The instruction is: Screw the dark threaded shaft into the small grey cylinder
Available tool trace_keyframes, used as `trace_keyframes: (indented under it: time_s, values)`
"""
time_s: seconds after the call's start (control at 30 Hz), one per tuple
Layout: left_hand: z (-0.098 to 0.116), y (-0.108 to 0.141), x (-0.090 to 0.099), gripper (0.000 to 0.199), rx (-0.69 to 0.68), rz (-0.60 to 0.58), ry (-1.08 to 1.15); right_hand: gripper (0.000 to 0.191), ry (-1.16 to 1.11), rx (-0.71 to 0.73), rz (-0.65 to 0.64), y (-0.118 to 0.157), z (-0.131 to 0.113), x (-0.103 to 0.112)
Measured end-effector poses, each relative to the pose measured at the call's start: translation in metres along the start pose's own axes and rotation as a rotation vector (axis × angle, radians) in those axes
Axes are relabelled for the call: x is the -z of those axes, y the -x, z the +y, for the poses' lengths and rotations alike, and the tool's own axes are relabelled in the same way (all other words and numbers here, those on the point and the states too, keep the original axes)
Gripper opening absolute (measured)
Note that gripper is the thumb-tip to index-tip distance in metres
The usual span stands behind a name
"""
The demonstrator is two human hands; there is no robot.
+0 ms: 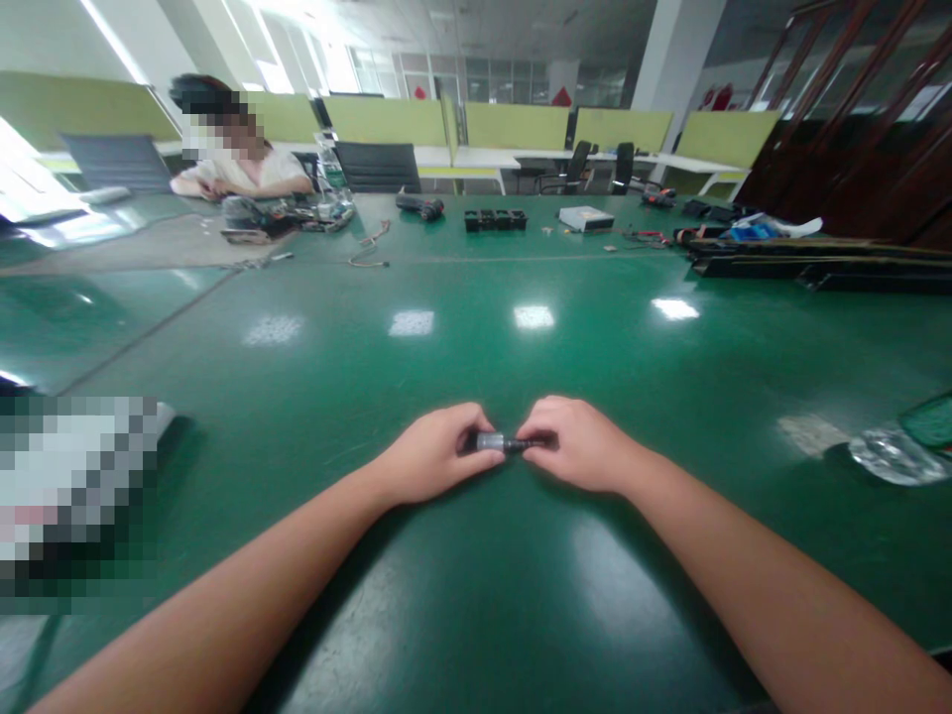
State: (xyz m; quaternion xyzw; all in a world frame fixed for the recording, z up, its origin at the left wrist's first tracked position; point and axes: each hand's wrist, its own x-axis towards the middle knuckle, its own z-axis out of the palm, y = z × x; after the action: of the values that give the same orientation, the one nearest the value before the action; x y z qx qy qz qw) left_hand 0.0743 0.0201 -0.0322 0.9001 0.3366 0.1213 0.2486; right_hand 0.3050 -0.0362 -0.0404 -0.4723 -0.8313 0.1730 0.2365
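Low over the green table [461, 337], a slim grey-and-black pen-like cylinder [490, 442], possibly a marker, lies level between my hands. My left hand [438, 451] grips its thicker grey part, thumb in front and fingers behind. At the narrower black end, my right hand [572, 441] pinches it with thumb and fingertips. The fingers cover both ends of the cylinder, so its exact kind cannot be made out.
A blurred-out pale box [66, 486] lies at the left, and a clear plastic bottle [903, 451] on its side at the right. Along the far side are a black tray-like block [495, 220], a silver drive [586, 218], dark strips [818, 266] and a seated person [242, 169].
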Motion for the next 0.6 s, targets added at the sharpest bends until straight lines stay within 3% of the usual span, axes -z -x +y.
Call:
trace_keyframes:
  time_s: [0.6]
  values:
    - [-0.0002,0.0001,-0.0001,0.032,-0.003,-0.008,0.003,0.013,0.034,-0.017,-0.009,0.0026,0.0025,0.0042]
